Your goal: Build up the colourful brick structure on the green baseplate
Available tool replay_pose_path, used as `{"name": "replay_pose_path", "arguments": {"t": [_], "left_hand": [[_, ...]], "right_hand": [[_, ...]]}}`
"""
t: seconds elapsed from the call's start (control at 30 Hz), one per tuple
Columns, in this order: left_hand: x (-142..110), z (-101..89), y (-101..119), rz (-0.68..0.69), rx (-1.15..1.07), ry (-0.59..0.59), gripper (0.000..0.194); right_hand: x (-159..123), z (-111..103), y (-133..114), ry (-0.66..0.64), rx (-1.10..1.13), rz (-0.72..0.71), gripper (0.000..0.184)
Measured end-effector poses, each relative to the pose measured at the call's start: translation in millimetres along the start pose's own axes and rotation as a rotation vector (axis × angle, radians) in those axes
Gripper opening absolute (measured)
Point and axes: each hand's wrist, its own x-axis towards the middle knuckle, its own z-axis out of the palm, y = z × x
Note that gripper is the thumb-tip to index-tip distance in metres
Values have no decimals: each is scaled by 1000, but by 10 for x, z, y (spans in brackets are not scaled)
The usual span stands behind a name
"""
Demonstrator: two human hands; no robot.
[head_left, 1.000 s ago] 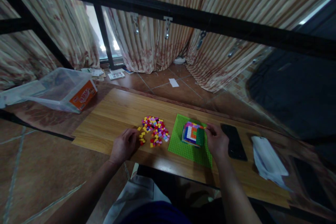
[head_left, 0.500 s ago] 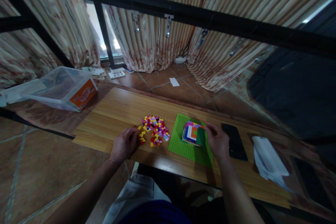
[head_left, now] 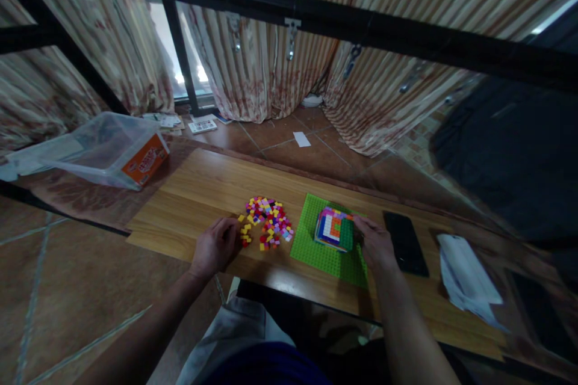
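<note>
A square stack of toy bricks (head_left: 333, 230) stands on a green studded baseplate (head_left: 303, 246). Its top shows white, orange, green, blue, and pink-purple bricks. My right hand (head_left: 376, 243) is at the stack's far right corner, its fingers closed on a small orange toy brick (head_left: 349, 217) at the top edge. The fingers partly hide how this brick sits. To the left lies a loose pile of small bricks (head_left: 271, 216) in yellow, red, pink and purple. Beside the yellow ones at the pile's left edge, my left hand (head_left: 215, 244) rests on the table with curled fingers; whatever is inside them is hidden.
The wooden table (head_left: 180, 204) carries a black phone-like slab (head_left: 405, 243) right of the baseplate, and a white packet (head_left: 467, 267) farther right. At the left stands a clear plastic bin (head_left: 108, 147) with an orange label. A dark metal bar (head_left: 271, 3) crosses above.
My right hand's fingers have drawn closer together and lower against the stack's corner. The left hand stays beside the loose bricks. The view has shifted slightly.
</note>
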Motion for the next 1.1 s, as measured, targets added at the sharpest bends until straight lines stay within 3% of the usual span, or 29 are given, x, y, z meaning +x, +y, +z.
{"name": "replay_pose_path", "arguments": {"t": [0.5, 0.7, 0.83, 0.93, 1.0, 1.1], "left_hand": [[0, 27, -23, -5, 8, -1, 21], [0, 17, -23, -2, 27, 0, 21], [5, 5, -7, -6, 19, -24, 21], [4, -3, 10, -17, 18, -33, 21], [-1, -3, 18, -24, 17, -37, 21], [-9, 4, 18, -27, 14, -42, 20]], "right_hand": [[-12, 35, 161, 68, 50, -46, 33], [-70, 35, 92, 16, 17, -32, 38], [-110, -6, -2, 71, 16, -58, 41], [-186, -2, -128, 175, 2, -156, 37], [-296, 52, -226, 237, -68, -295, 34], [-563, 226, -320, 174, -249, -413, 31]]}}
